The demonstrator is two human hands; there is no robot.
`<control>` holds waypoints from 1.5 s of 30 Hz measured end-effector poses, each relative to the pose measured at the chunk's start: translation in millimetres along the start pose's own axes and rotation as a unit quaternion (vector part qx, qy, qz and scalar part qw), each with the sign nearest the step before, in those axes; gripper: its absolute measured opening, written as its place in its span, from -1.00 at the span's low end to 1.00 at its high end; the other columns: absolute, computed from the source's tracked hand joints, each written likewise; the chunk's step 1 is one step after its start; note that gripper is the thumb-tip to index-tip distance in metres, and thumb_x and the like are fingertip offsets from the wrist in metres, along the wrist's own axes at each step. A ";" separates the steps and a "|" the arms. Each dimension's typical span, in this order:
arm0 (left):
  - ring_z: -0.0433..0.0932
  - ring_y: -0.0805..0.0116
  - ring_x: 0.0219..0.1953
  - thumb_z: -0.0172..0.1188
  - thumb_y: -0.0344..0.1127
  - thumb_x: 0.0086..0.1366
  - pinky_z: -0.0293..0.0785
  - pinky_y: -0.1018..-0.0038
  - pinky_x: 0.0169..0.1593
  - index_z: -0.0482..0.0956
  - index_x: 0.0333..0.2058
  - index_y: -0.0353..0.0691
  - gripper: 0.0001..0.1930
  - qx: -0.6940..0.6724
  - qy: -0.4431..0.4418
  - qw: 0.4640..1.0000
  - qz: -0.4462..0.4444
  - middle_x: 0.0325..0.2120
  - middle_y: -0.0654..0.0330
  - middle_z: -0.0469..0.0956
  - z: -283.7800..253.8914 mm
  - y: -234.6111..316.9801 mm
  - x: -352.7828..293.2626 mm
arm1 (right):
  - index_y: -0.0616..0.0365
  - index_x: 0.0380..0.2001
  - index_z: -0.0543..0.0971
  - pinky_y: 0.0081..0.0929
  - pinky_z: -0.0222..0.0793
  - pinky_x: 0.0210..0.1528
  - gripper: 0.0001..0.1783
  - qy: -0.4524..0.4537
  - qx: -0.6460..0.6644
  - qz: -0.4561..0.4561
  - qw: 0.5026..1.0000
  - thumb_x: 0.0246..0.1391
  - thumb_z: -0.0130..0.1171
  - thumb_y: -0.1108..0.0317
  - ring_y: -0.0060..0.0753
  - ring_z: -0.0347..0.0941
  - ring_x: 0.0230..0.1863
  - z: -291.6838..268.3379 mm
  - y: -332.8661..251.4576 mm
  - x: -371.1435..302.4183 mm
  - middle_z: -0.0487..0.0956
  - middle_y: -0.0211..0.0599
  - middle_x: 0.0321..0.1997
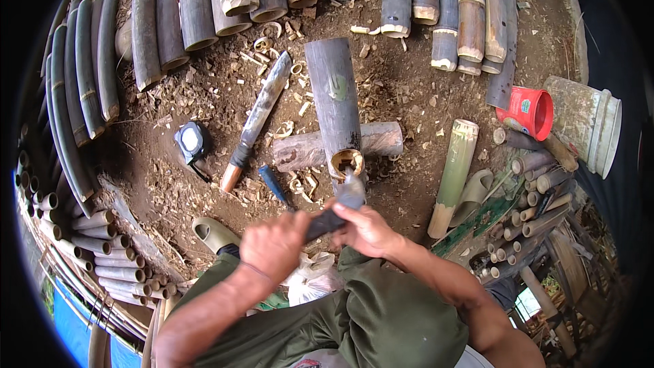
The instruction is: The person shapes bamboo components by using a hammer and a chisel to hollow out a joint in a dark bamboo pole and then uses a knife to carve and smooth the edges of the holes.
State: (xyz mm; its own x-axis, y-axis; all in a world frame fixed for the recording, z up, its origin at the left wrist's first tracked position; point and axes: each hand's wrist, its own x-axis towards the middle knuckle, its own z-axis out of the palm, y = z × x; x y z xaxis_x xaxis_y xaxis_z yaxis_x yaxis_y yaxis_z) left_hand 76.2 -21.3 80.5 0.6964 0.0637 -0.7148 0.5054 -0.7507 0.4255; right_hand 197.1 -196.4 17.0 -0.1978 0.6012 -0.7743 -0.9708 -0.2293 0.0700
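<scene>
My left hand (274, 244) is wrapped round the black handle of a knife (325, 223). Closer to its blade, my right hand (368, 230) grips the same knife, thumb on top. The blade tip, slightly blurred, meets the near open end of a thick grey bamboo section (334, 88). That end has a pale, cut inner rim. Under the section, crosswise on the ground, lies a shorter weathered log (300, 152). Left of it rest a machete (262, 109) with a worn blade and a blue-handled tool (274, 185), whose far part is hidden near my left hand.
A tape measure (193, 142) lies left on shaving-strewn soil. Cut bamboo lengths (197, 7) line the far side. Stacked poles (119, 269) fill the left. At right are a green bamboo piece (453, 177), red container (535, 114), dirty bucket (599, 129) and bamboo pile (538, 218).
</scene>
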 end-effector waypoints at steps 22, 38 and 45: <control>0.66 -0.02 -0.35 0.23 -0.29 0.08 0.57 0.10 -0.24 0.44 -0.18 -0.14 -0.69 -0.011 -0.196 0.980 0.043 -0.46 0.00 0.63 -53.9 -30.6 41.2 | 0.19 0.05 0.47 -0.29 0.53 -0.38 -0.67 0.045 0.013 0.018 0.999 0.30 0.06 0.27 -0.45 0.47 -0.62 21.9 -10.1 4.1 0.51 -0.32 -0.58; 0.63 -0.20 -0.26 0.32 -0.22 0.07 0.57 0.09 -0.14 0.22 0.27 -0.22 -0.22 -0.474 0.094 0.871 -0.090 -0.35 -0.23 0.61 108.1 77.9 13.8 | 0.23 -0.21 0.47 -0.20 0.49 -0.24 -0.72 0.266 -0.566 -0.179 0.760 0.33 -0.09 0.23 -0.11 0.62 -0.37 15.7 -6.7 -18.6 0.63 -0.12 -0.47; 0.65 0.06 -0.48 0.38 -0.21 -0.05 0.60 0.24 -0.34 0.58 -0.39 -0.21 -0.73 -0.166 0.161 0.969 -0.091 -0.55 0.02 0.61 29.3 -29.2 28.2 | 0.25 -0.04 0.35 -0.33 0.64 -0.32 -0.75 0.076 -0.258 -0.131 0.954 0.36 -0.05 0.30 -0.21 0.64 -0.38 45.4 -5.2 36.0 0.60 -0.04 -0.09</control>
State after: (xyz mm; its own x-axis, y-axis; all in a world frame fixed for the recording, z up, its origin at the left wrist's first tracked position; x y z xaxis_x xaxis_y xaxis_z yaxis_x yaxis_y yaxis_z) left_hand 66.1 -16.8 31.7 0.6761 0.4166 -0.6077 0.7335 -0.4579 0.5023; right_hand 188.9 -138.8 17.4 0.1016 0.5803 -0.8081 -0.7807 -0.4569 -0.4263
